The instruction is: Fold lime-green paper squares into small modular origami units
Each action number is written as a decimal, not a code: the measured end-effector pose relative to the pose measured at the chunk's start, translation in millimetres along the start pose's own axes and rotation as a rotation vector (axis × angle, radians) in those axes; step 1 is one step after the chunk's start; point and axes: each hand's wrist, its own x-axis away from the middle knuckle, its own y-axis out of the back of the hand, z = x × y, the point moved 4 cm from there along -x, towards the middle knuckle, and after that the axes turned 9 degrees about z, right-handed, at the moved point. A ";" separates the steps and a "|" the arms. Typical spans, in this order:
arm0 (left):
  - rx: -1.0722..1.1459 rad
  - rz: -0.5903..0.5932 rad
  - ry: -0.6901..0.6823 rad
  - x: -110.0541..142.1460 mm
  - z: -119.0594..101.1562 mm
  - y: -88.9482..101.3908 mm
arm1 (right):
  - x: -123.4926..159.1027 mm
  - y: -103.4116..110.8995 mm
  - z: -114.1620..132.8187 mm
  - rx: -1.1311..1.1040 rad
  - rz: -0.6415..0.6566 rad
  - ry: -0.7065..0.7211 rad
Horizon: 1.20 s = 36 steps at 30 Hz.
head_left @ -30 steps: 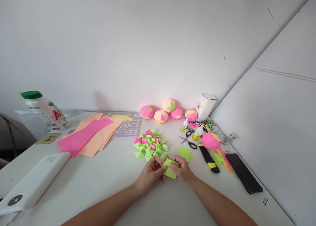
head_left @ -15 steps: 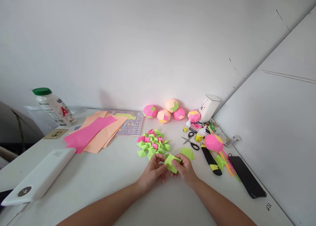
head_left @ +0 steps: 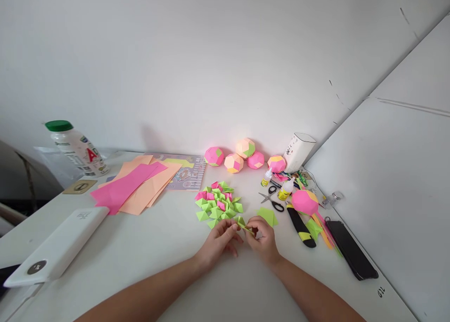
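Note:
Between my two hands is a small folded piece of green paper, seen nearly edge-on. My left hand pinches its left side between thumb and fingers. On the other side, the fingertips of my right hand are closed on its right edge. Just beyond my left hand lies a pile of folded green and pink paper pieces. Flat green paper squares rest on the table past my right hand.
Along the wall sit several paper balls. To the right are scissors, glue bottles, a box cutter and a black phone. Pink and peach paper sheets, a white power bank and a bottle occupy the left.
The green paper has turned from showing its flat face to nearly edge-on, folded between my fingers. Both hands stay in about the same place.

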 end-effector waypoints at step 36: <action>-0.013 -0.010 0.013 0.1 3.5 -0.1 | -5.5 -4.0 -5.1 -0.233 0.164 -0.099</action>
